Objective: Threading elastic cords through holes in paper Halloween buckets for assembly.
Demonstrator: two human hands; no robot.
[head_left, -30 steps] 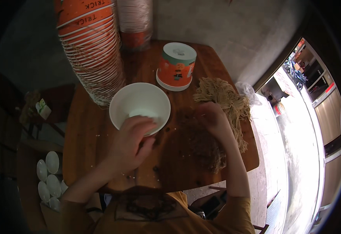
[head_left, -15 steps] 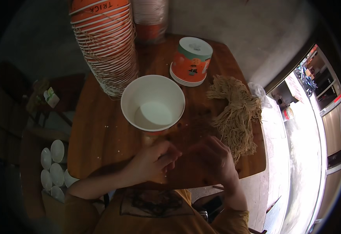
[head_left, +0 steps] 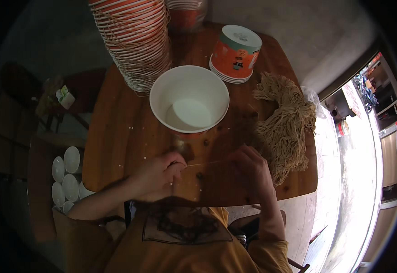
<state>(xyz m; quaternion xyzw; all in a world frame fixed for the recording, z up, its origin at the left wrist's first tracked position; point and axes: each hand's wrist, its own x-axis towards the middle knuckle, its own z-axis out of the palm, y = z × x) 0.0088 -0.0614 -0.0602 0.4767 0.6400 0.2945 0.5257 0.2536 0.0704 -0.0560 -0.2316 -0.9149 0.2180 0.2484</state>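
Observation:
A thin pale string runs stretched between my two hands above the near part of the table. Pinched fingers of my left hand hold its left end. At the other end my right hand is closed on it, its fingertips in dim light. Just beyond the hands stands a white-lined paper bucket, upright with its mouth facing me and nothing in it. To the right of my right hand lies a loose bundle of tan strings.
A tall stack of orange buckets, strung with cord, stands at the back left of the wooden table. Upside-down orange buckets sit at the back right. Lower left, a cardboard box holds several white cups.
My hands have moved slightly apart, and the string now shows taut between them. The view has tilted, so the table and buckets appear higher and further right.

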